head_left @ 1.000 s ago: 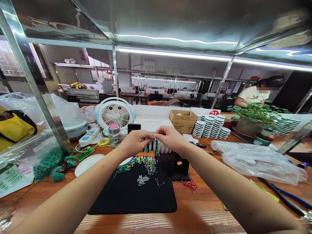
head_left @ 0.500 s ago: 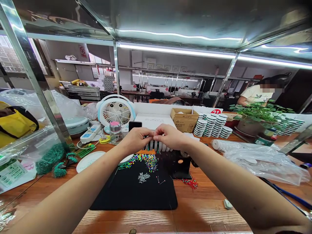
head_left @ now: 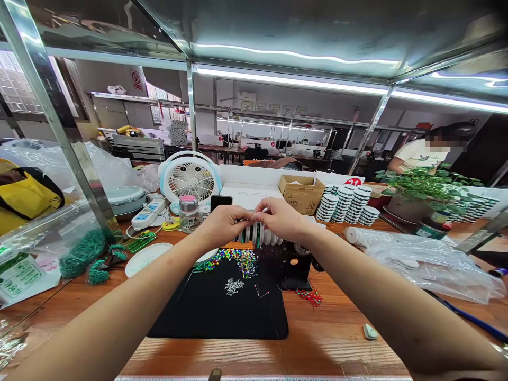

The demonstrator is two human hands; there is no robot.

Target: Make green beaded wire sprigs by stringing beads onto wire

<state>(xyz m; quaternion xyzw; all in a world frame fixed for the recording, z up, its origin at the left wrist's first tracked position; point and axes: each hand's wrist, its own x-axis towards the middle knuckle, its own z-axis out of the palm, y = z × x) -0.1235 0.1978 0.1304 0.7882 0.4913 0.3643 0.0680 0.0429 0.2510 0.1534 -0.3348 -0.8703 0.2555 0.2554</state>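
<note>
My left hand [head_left: 225,225] and my right hand [head_left: 281,216] meet at the middle, thumbs and forefingers pinched together. Whatever lies between the fingertips is too small to make out. Just below and behind them is a row of white discs or spools [head_left: 262,235], partly covered by the hands. Under the hands spreads a black mat [head_left: 222,317], bearing a heap of many-coloured beads or bead-headed pins [head_left: 244,259]. Nearer to me on it are a pile of small silvery metal pieces [head_left: 234,286] and a few pins with pinkish heads [head_left: 261,291].
Behind stand a fan [head_left: 189,180], a jar [head_left: 189,216], a cardboard box [head_left: 301,194] and stacked white-and-green spools [head_left: 343,205]. Red cords [head_left: 310,297] and plastic bags [head_left: 428,270] lie right; a white plate [head_left: 138,263] is left. Another person [head_left: 420,153] is at far right.
Both hands stay pinched together above the discs. The right hand's fingers have shifted slightly, and the whole view has moved a little.
</note>
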